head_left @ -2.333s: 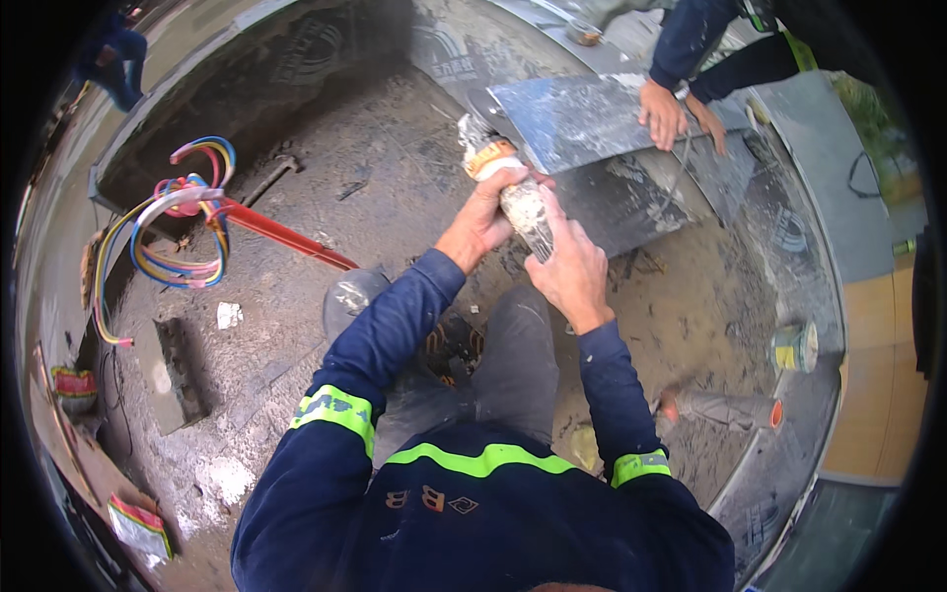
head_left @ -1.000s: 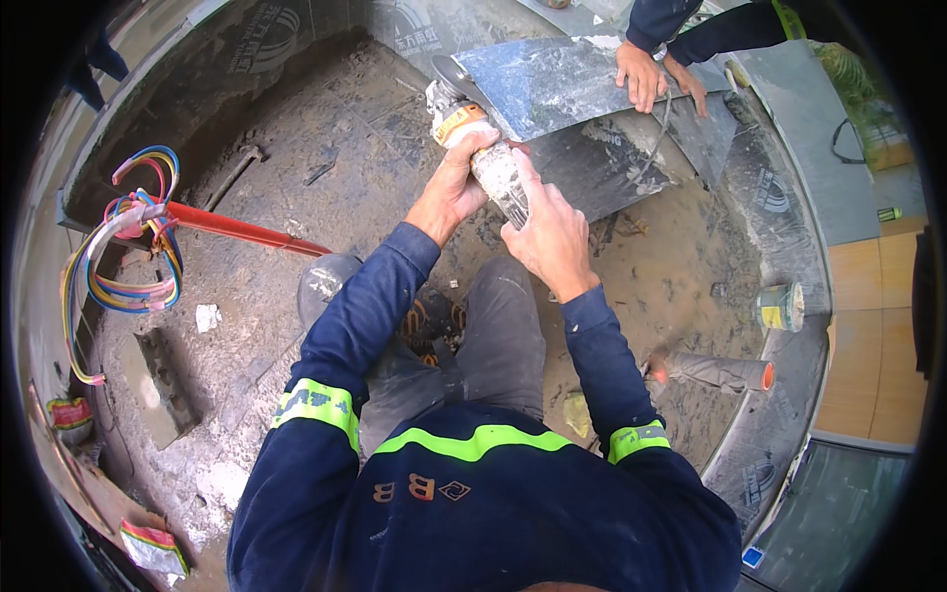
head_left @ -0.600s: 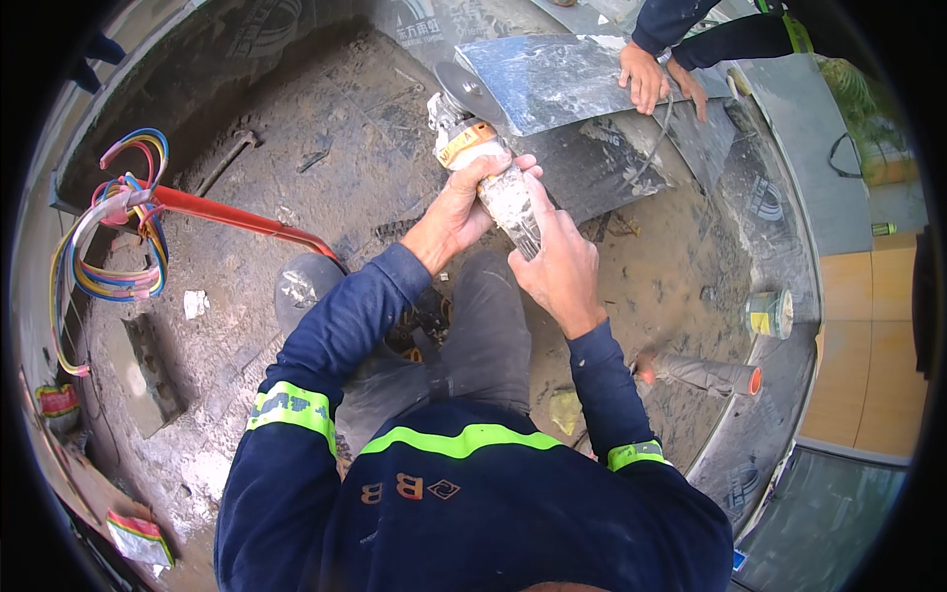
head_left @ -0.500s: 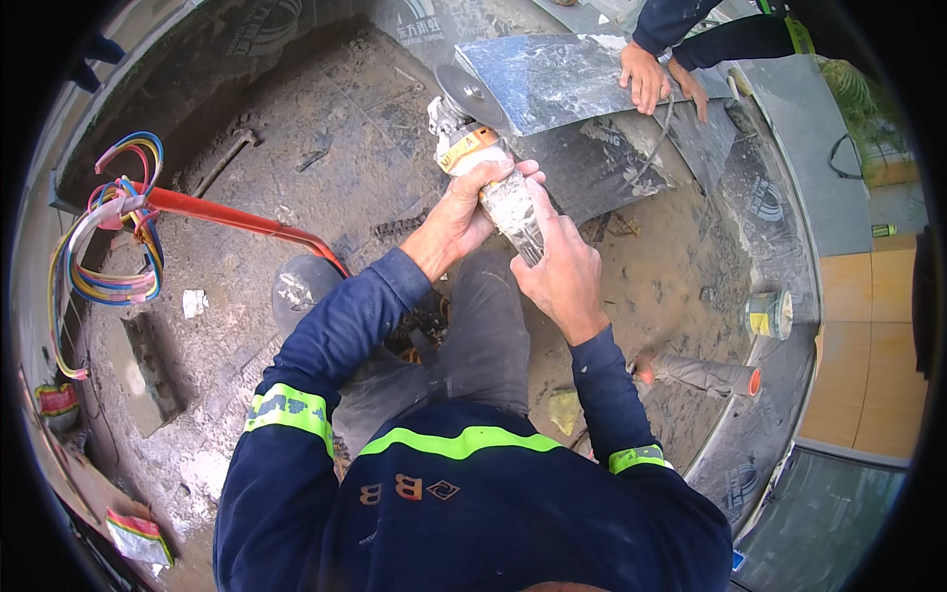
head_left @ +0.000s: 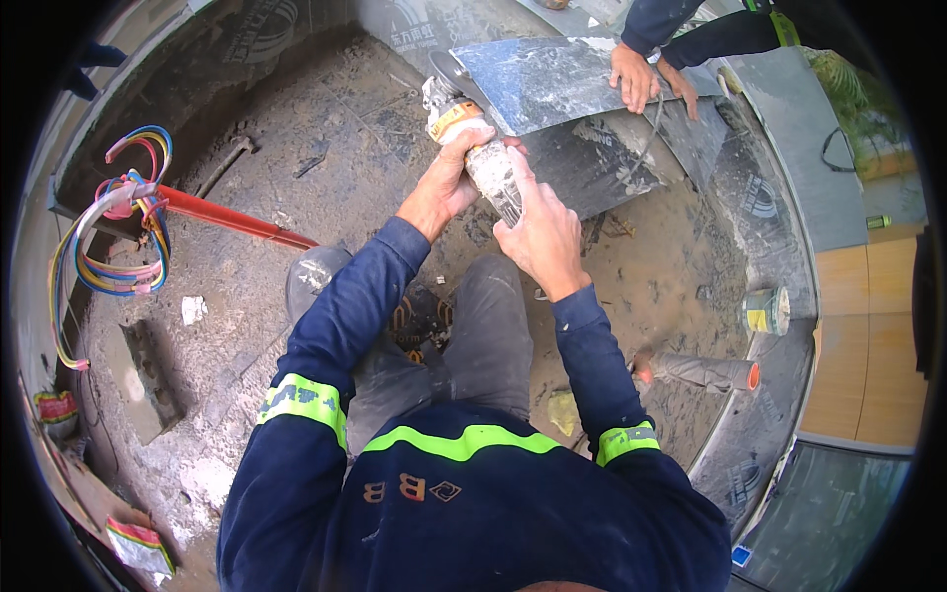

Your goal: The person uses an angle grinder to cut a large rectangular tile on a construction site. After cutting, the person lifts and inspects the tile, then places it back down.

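Observation:
Both my hands are wrapped round a dust-covered angle grinder [head_left: 490,168] with an orange band near its head. My left hand [head_left: 453,183] grips it just behind that band. Farther back on the body, my right hand [head_left: 545,229] closes round it from the right. The grinder's dark cutting disc [head_left: 453,77] is at the left edge of a grey stone slab [head_left: 552,84]; whether it touches the slab I cannot tell. At the slab's right part, another person's hands [head_left: 636,79] press down on it.
A dark sheet [head_left: 592,168] lies under the slab. To the left, a red pipe [head_left: 237,215] carries coiled coloured tubes [head_left: 148,266], with a concrete block [head_left: 146,380] nearer me. At the right are a tin can [head_left: 766,311] and a grey pipe [head_left: 702,371].
My hands have moved the grinder slightly up and to the left, bringing its disc to the slab's left edge. The other person's hands have shifted a little left.

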`<act>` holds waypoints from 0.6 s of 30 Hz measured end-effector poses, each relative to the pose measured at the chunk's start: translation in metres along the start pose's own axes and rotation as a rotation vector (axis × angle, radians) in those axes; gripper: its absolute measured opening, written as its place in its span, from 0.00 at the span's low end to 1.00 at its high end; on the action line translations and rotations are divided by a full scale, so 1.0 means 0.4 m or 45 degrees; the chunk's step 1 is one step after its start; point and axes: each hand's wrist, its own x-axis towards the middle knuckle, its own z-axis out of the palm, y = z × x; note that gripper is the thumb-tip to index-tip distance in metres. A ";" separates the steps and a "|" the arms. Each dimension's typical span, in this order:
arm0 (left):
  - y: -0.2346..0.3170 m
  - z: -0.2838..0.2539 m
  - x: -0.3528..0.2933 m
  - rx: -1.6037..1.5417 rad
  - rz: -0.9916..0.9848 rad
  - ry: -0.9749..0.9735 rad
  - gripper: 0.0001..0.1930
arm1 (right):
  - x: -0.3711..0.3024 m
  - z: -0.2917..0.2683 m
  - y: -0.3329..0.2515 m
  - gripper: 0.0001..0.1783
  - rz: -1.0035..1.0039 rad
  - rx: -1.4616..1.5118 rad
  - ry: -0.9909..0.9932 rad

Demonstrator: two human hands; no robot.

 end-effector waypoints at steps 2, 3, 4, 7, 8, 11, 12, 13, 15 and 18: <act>0.006 -0.003 0.005 0.010 -0.016 -0.005 0.19 | 0.000 -0.003 -0.010 0.59 0.030 -0.020 -0.012; 0.007 -0.003 0.005 0.005 -0.020 -0.001 0.18 | 0.000 -0.005 -0.015 0.59 0.034 -0.034 -0.011; 0.007 -0.001 0.003 -0.002 -0.022 0.006 0.17 | -0.001 -0.007 -0.017 0.59 0.037 -0.050 -0.014; -0.006 0.011 -0.017 -0.031 -0.023 -0.011 0.16 | -0.016 -0.015 -0.015 0.58 0.019 -0.015 -0.009; -0.013 0.018 -0.028 -0.039 -0.022 -0.024 0.16 | -0.027 -0.018 -0.011 0.58 0.014 0.004 -0.003; -0.049 0.038 -0.072 0.026 -0.006 0.054 0.18 | -0.069 -0.030 0.008 0.59 -0.018 0.047 0.028; -0.061 0.043 -0.083 0.014 -0.004 0.049 0.18 | -0.080 -0.032 0.016 0.59 -0.036 0.051 0.037; -0.070 0.047 -0.094 0.014 -0.005 0.062 0.17 | -0.087 -0.033 0.022 0.60 -0.054 0.054 0.047; -0.077 0.050 -0.098 0.004 0.001 0.047 0.16 | -0.089 -0.033 0.032 0.60 -0.074 0.058 0.061; -0.063 0.042 -0.079 0.043 -0.006 0.072 0.17 | -0.079 -0.027 0.033 0.60 -0.077 0.067 0.069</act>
